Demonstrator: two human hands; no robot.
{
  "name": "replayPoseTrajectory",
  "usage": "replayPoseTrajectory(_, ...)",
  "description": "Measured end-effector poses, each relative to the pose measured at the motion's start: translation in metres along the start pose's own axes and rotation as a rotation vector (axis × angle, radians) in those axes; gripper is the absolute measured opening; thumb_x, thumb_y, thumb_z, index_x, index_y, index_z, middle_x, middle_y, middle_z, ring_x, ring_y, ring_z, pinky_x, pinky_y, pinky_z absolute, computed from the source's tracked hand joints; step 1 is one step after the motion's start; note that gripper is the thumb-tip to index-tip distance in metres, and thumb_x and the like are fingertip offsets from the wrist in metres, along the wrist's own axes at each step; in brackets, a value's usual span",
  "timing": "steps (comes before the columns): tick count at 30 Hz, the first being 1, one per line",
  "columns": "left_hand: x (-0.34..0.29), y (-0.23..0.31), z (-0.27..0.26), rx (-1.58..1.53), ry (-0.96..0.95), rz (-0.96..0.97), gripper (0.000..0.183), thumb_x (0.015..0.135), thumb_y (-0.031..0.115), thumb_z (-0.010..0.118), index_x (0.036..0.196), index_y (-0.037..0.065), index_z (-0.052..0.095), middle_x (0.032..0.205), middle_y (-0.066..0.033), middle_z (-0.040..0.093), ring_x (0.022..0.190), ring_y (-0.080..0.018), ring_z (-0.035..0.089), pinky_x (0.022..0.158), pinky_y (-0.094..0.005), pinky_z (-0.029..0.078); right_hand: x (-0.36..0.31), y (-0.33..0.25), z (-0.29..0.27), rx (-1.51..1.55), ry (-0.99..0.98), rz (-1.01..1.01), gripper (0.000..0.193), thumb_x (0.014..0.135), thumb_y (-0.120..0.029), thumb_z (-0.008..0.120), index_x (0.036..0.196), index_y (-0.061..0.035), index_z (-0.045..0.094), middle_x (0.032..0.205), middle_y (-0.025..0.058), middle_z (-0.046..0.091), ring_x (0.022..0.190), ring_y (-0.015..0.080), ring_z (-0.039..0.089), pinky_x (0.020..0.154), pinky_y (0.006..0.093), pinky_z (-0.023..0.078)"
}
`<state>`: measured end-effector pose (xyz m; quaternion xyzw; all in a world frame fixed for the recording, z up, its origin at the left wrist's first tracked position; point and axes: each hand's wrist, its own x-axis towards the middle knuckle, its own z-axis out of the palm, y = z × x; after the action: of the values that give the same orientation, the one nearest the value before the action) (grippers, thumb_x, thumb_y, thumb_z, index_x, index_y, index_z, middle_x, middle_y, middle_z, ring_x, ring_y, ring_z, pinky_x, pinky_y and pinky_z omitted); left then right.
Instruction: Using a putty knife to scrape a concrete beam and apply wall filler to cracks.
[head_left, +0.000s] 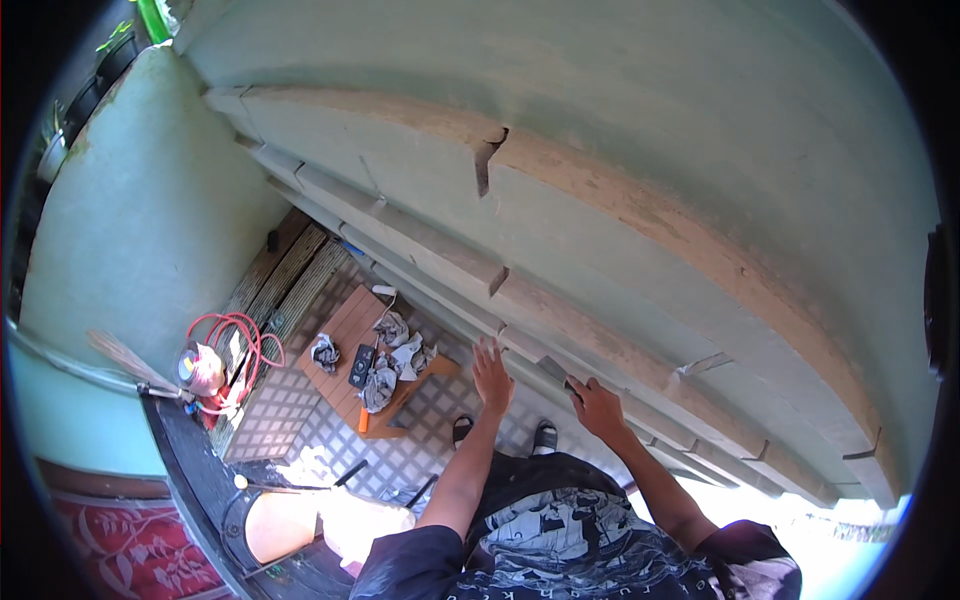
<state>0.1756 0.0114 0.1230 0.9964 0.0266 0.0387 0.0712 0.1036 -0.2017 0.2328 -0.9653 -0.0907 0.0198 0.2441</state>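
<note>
My right hand is closed around the dark handle of a scraper with a flat grey metal blade. Its blade is at one of the lower ledges of the green wall; whether it touches the surface I cannot tell. My left hand, fingers stretched and holding nothing, is raised beside the same low ledges, to the left of the blade. Higher up, a thick ledge with worn edges and a notch runs across the wall.
A small wooden table at left bears crumpled paper, a black device and an orange-handled tool. Beyond it lie a coiled red hose and a broom. A tan bucket-like container is at lower left.
</note>
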Motion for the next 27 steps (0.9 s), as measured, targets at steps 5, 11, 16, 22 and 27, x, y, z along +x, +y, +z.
replayPoseTrajectory(5, -0.011, 0.002, 0.018, -0.167, -0.081, -0.088, 0.081, 0.068, 0.013, 0.064, 0.14, 0.013, 0.026, 0.142, -0.0151, 0.027, 0.128, -0.0341, 0.033, 0.094, -0.0428, 0.039, 0.037, 0.004, 0.029, -0.212, -0.062, -0.129, 0.038, 0.084, -0.021, 0.055, 0.122, -0.0183, 0.053, 0.082, 0.0126, 0.055, 0.067, 0.0312, 0.06, 0.056, 0.0428, 0.049)
replayPoseTrajectory(11, -0.036, -0.012, 0.049, -0.346, -0.317, -0.267, 0.073, 0.068, 0.014, 0.06, 0.135, 0.01, 0.032, 0.128, -0.0157, 0.041, 0.117, -0.0335, 0.043, 0.094, -0.0452, 0.04, 0.079, 0.001, 0.051, -0.276, -0.277, -0.075, 0.043, 0.084, -0.018, 0.05, 0.127, -0.0225, 0.049, 0.078, 0.0161, 0.063, 0.068, 0.0332, 0.064, 0.06, 0.0456, 0.051)
replayPoseTrajectory(16, -0.053, -0.014, 0.06, -0.493, -0.45, -0.269, 0.07, 0.071, 0.019, 0.055, 0.136, 0.009, 0.031, 0.125, -0.0172, 0.045, 0.116, -0.0354, 0.045, 0.093, -0.0487, 0.04, 0.09, 0.002, 0.054, -0.208, -0.337, -0.076, 0.052, 0.083, -0.014, 0.049, 0.133, -0.0256, 0.043, 0.078, 0.0193, 0.063, 0.072, 0.0351, 0.064, 0.064, 0.0474, 0.051)
replayPoseTrajectory(22, -0.062, -0.017, 0.064, -0.503, -0.592, -0.19, 0.066, 0.074, 0.02, 0.054, 0.135, 0.006, 0.032, 0.128, -0.0209, 0.044, 0.117, -0.0372, 0.045, 0.097, -0.045, 0.039, 0.088, 0.01, 0.057, -0.127, -0.385, -0.093, 0.06, 0.081, -0.009, 0.047, 0.136, -0.0305, 0.039, 0.085, 0.0244, 0.062, 0.078, 0.0373, 0.063, 0.07, 0.0473, 0.05)
replayPoseTrajectory(27, -0.069, -0.021, 0.067, -0.532, -0.602, -0.076, 0.064, 0.074, 0.02, 0.053, 0.134, 0.007, 0.033, 0.128, -0.021, 0.044, 0.117, -0.0372, 0.045, 0.097, -0.0447, 0.039, 0.109, 0.009, 0.076, -0.223, -0.341, -0.132, 0.065, 0.079, -0.005, 0.045, 0.137, -0.032, 0.037, 0.095, 0.0261, 0.061, 0.084, 0.04, 0.062, 0.075, 0.049, 0.049)
